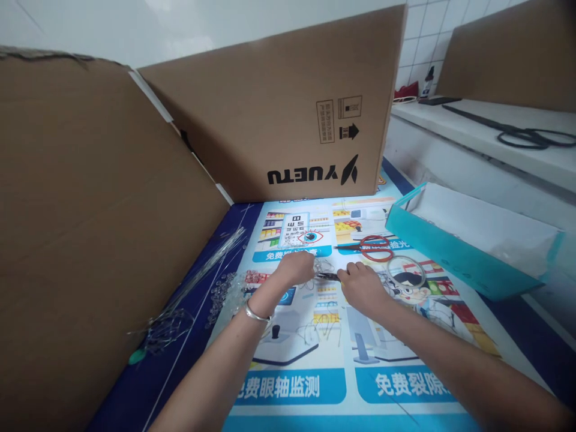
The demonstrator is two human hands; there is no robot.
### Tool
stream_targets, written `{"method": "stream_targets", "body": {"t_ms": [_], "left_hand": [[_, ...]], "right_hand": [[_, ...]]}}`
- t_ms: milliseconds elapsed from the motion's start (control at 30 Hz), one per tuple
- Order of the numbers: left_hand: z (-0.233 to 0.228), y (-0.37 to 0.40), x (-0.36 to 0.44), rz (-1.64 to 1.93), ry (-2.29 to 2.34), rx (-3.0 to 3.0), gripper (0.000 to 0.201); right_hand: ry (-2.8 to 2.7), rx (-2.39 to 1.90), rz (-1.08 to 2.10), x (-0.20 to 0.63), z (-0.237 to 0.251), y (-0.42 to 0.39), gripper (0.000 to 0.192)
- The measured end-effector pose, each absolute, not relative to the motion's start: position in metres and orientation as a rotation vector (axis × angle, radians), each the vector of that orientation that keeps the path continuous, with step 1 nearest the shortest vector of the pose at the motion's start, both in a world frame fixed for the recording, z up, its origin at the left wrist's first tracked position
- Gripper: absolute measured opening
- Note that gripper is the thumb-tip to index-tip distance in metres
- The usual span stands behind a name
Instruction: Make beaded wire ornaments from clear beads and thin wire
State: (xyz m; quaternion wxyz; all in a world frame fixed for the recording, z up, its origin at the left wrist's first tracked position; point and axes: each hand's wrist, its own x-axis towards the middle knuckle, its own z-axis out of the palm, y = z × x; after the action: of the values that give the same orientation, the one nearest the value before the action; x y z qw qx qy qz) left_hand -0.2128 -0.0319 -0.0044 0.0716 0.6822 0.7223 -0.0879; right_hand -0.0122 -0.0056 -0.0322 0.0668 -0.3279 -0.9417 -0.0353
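Observation:
My right hand [362,289] is closed around dark-jawed pliers [328,276], whose tips point left toward my other hand. My left hand [297,268], with a silver bangle at the wrist, is closed on a thin wire piece with clear beads [322,265], at the plier jaws. Its fine detail is too small to make out. Just beyond the right hand lie red-handled scissors [377,248] and a pale coil of wire [406,272]. Left of my left hand, clear beads [221,295] are spread on the printed cloth.
A bundle of thin wires [218,258] and a wire tangle [166,329] lie at left. Cardboard panels [225,120] stand at the left and back. A teal box [463,258] sits at right, below a ledge with large black scissors [508,127]. Loose wires lie near my forearms.

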Motion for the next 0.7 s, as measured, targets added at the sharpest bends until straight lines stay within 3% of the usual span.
{"method": "stream_targets", "body": {"t_ms": [700], "left_hand": [[0.005, -0.024, -0.225, -0.010, 2.178, 2.160, 0.028]], "right_hand": [[-2.876, -0.953, -0.116, -0.011, -0.031, -0.004, 0.019]]}}
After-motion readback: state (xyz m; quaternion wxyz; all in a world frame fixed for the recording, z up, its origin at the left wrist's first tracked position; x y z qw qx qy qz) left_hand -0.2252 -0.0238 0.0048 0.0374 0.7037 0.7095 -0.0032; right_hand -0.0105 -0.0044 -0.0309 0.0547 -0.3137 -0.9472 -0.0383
